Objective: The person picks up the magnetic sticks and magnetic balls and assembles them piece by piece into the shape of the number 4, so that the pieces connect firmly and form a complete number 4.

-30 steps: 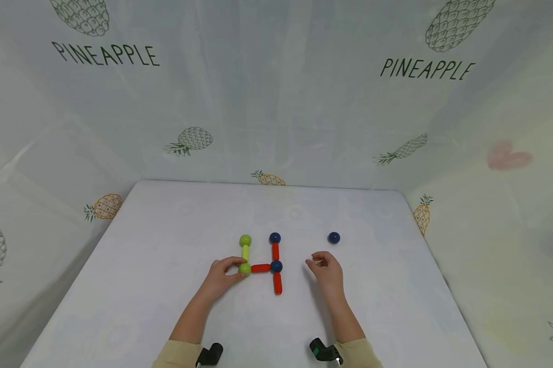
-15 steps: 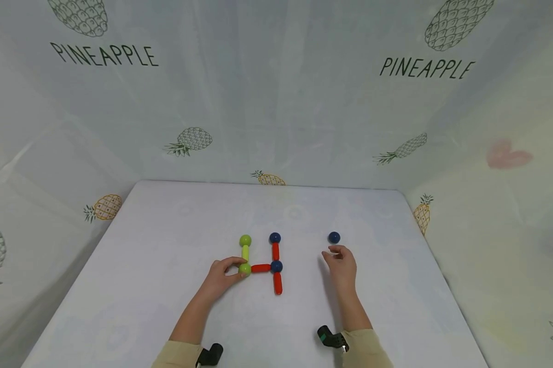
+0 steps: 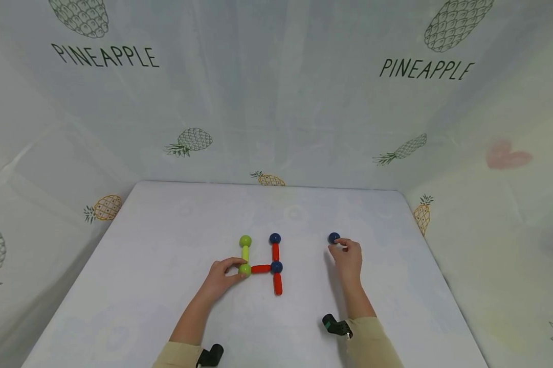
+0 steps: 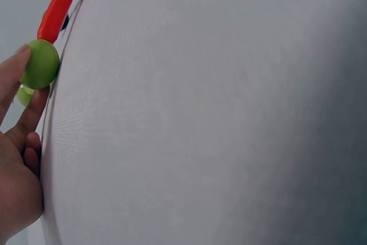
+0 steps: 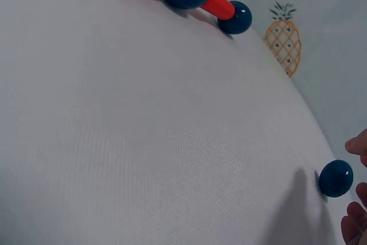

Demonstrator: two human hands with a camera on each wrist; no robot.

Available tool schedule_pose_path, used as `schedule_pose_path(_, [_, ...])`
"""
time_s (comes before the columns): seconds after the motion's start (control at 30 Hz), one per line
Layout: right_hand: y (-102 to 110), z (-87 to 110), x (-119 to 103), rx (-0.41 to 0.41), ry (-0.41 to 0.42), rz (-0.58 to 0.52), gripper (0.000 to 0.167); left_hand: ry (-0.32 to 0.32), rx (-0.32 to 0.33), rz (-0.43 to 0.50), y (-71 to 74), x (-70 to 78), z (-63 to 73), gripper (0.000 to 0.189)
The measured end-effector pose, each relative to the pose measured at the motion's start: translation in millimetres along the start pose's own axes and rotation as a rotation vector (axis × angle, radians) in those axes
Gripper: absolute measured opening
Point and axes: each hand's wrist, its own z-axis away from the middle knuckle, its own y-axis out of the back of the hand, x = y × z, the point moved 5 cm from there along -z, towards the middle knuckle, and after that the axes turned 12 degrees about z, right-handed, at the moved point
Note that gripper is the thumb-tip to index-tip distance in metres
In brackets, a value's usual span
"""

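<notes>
My left hand [image 3: 221, 277] pinches a green ball [image 4: 41, 64] between thumb and finger, low on the table. A light green rod [image 3: 245, 253] runs from that ball to a second green ball [image 3: 245, 240]. To its right, a red rod [image 3: 260, 269] leads to a blue ball [image 3: 277, 267], which has red rods above and below it. Another blue ball [image 3: 274, 238] tops the upper red rod [image 3: 275, 252]. My right hand [image 3: 349, 259] reaches a loose blue ball [image 5: 335, 178], its fingers spread around the ball with a small gap visible in the right wrist view.
A white-covered table [image 3: 184, 220] carries the pieces. Behind it hangs a pale curtain [image 3: 294, 102] printed with pineapples. The lower red rod [image 3: 278, 284] points toward the near edge, its near end without a ball.
My right hand has moved right and away from me, from beside the joined pieces up to the loose blue ball. My left hand keeps its pinch on the green ball.
</notes>
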Motion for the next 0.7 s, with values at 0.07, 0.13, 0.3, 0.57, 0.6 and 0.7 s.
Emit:
schedule_pose_path(0.07, [-1, -2.3, 0, 0.009, 0.003, 0.002, 0.027, -0.005, 0.001, -0.001, 0.2, 0.9, 0.3, 0.029])
schedule_pose_path(0.13, [-1, -4.5, -2, 0.016, 0.007, 0.009, 0.027, -0.005, 0.001, -0.001, 0.6, 1.4, 0.3, 0.029])
schedule_pose_path(0.3, [-5, -10.7, -3, 0.026, 0.009, 0.009, 0.027, -0.012, -0.001, 0.003, 0.9, 1.0, 0.6, 0.029])
schedule_pose_path(0.57, [-13, -19.9, 0, 0.007, 0.007, 0.035, 0.029, -0.017, 0.001, 0.005, 1.0, -0.7, 0.5, 0.029])
schedule_pose_path(0.6, [-13, -20.6, 1, 0.006, 0.005, 0.041, 0.029, -0.015, 0.000, 0.009, 1.0, -0.5, 0.5, 0.029])
schedule_pose_path(0.7, [-15, -21.5, 1, -0.003, 0.004, 0.049, 0.029, -0.016, -0.001, 0.010, 0.8, 0.3, 0.5, 0.029])
